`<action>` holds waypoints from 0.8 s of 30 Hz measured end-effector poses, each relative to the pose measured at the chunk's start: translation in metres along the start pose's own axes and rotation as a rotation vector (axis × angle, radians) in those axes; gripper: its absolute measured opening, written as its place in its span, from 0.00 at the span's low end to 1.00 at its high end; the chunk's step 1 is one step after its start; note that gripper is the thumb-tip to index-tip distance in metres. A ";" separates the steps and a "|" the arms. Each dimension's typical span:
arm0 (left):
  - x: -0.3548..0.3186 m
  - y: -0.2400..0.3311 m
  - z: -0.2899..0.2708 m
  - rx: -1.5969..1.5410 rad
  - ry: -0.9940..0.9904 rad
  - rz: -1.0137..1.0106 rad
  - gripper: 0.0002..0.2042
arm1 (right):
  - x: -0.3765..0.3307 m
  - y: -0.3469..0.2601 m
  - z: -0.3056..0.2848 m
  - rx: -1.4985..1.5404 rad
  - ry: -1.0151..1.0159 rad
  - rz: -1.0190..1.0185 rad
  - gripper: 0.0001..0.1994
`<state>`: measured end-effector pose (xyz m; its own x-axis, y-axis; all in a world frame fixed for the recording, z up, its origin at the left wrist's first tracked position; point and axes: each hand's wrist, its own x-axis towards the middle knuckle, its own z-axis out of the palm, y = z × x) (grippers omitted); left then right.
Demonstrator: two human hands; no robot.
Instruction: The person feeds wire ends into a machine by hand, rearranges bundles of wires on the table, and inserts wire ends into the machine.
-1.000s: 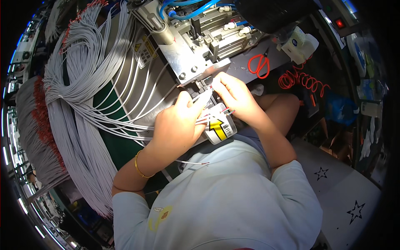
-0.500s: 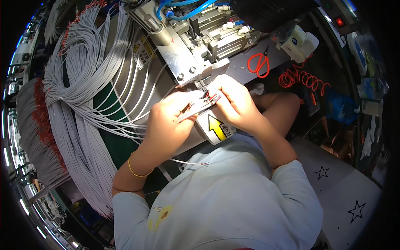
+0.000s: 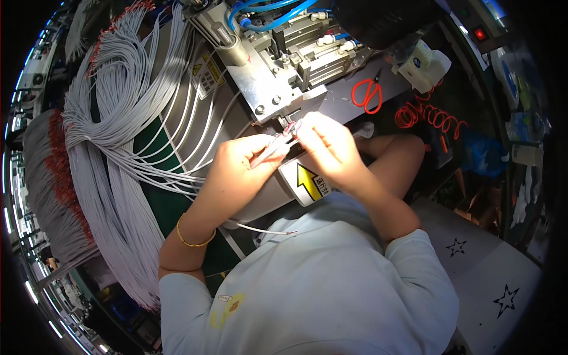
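Observation:
My left hand (image 3: 241,168) is closed round a few grey cables (image 3: 273,148), whose stripped ends point to the right toward my other hand. Just beyond them, the fingers of my right hand (image 3: 332,148) are pinched at the thin red and dark inner wires; glare hides the exact grip. Both hands are right in front of the metal press head (image 3: 266,94) of a bench machine. A thick bundle of grey cables (image 3: 112,136) lies to the left, and several strands run from it to my left hand. One loose cable end (image 3: 269,231) sticks out below my left wrist.
Red-handled scissors (image 3: 368,96) lie right of the machine, near a white box (image 3: 425,65) and a red coiled hose (image 3: 432,115). Blue air tubes (image 3: 272,22) cross the machine's top. A white plate with a yellow arrow (image 3: 307,182) is below my hands.
My right hand has shifted slightly, and the cable ends have moved a little closer to the press head. My left hand keeps its hold on the cables.

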<state>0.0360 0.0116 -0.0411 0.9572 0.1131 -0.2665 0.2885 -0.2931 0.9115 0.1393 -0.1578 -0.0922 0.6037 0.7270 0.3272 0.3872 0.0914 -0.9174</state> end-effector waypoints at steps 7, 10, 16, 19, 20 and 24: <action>0.000 -0.004 0.007 0.427 0.117 0.046 0.06 | -0.001 0.024 -0.004 0.034 0.031 0.259 0.06; -0.004 0.000 0.013 0.559 0.183 0.092 0.07 | 0.000 0.027 -0.005 0.045 0.014 0.269 0.06; -0.008 0.006 0.026 0.720 0.213 0.238 0.12 | 0.004 0.023 -0.005 0.020 0.018 0.301 0.07; -0.007 0.005 0.030 0.744 0.156 0.255 0.15 | 0.009 0.025 -0.010 -0.158 0.003 0.144 0.07; -0.005 0.003 0.031 0.792 0.151 0.259 0.17 | 0.010 0.025 -0.011 -0.247 -0.004 0.064 0.07; -0.002 0.005 0.027 0.833 0.136 0.304 0.15 | 0.001 0.036 -0.009 0.188 -0.073 0.369 0.07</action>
<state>0.0364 -0.0160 -0.0447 0.9992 0.0143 0.0367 -0.0016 -0.9164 0.4002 0.1604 -0.1598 -0.1225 0.6243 0.7801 -0.0417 0.0166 -0.0666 -0.9976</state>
